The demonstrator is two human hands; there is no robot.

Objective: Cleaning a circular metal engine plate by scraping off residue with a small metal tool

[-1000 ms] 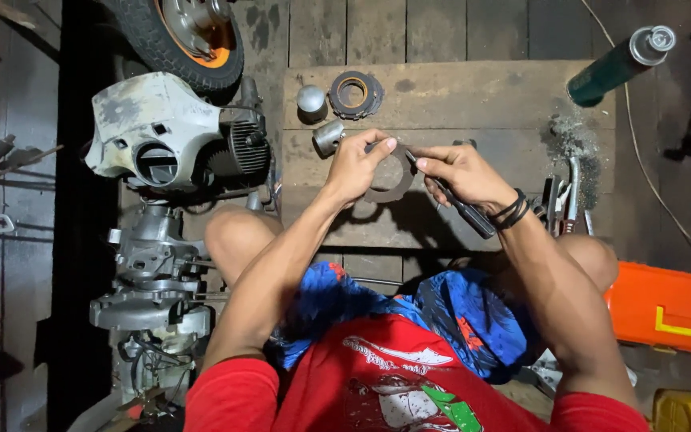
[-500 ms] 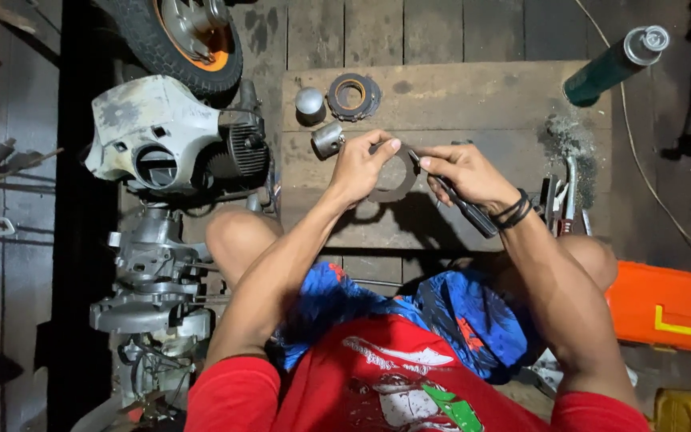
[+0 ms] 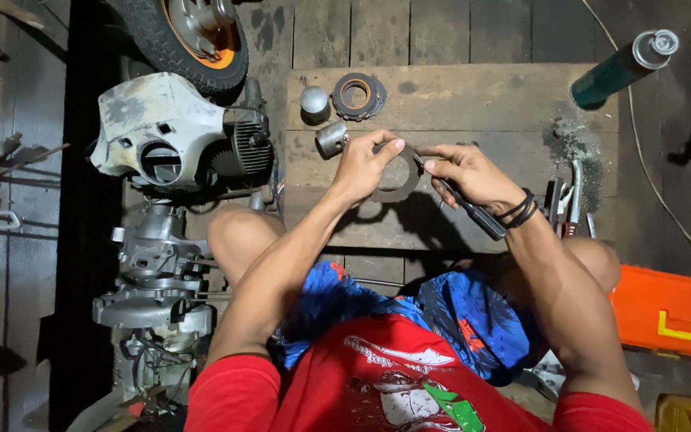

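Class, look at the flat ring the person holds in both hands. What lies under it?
Under the flat ring lies the wooden board, showing through the ring's hole. The left hand and right hand cover the board beside it.

The wooden board (image 3: 473, 96) lies at upper centre of the frame. On its upper left part sit a ring part (image 3: 359, 95), a round cap (image 3: 314, 100) to its left, and a small cylinder (image 3: 331, 138) just below the cap. At frame centre, above the board, the left hand (image 3: 363, 166) and the right hand (image 3: 467, 172) meet on a flat ring (image 3: 397, 180). The engine unit (image 3: 173, 136) stands left of the board, with a wheel (image 3: 189, 36) above it. A spray can (image 3: 621, 68) lies at upper right; a toolbox (image 3: 669, 312) lies at lower right.
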